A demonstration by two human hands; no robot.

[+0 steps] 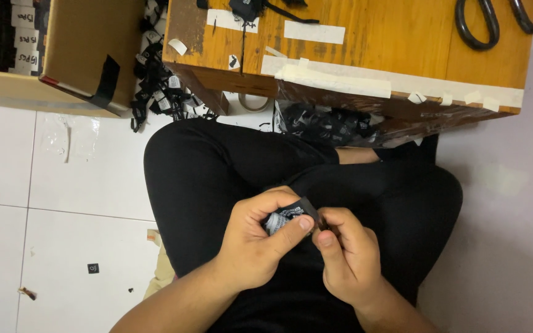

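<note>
- This looks like a small garment-label workshop, run at floor level in a plain room.
- A low wooden bench (365, 43) sits up top, scuffed and patched with strips of masking tape (340, 77).
- Big black scissors (501, 21) lie on the bench.
- Heaps of small black woven labels (161, 92) spill beneath it.
- An open cardboard box (75, 49) holds bundled stacks with paper tags.
- A white tiled floor (63, 203) shows scraps and stray bits.
</note>
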